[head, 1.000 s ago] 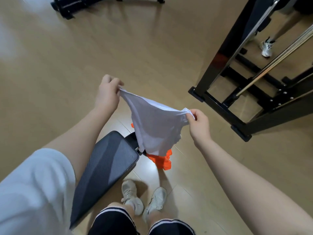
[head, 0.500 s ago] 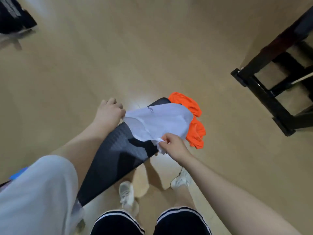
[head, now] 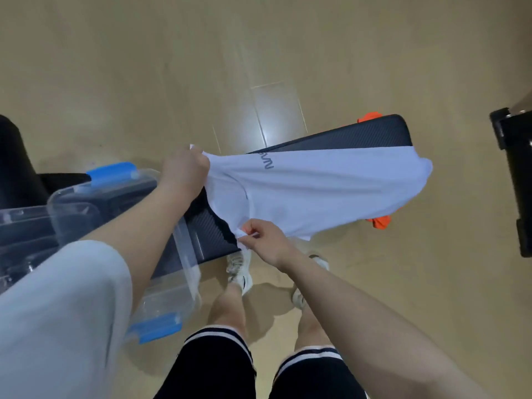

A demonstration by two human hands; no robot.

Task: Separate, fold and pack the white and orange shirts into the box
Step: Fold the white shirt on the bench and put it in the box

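One clear box (head: 172, 283) with two blue clips sits near the legs, on the left. Two hands hold one white shirt (head: 331, 194) over the black bench (head: 359, 133). The right hand (head: 264, 243) pinches its near edge. The left hand (head: 184, 171) grips its far corner in a fist. One orange shirt (head: 381, 221) peeks out underneath.

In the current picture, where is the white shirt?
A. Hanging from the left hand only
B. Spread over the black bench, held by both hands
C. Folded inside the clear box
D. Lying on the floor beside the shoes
B: the white shirt lies stretched over the black bench, with the left hand gripping one edge and the right hand pinching another.
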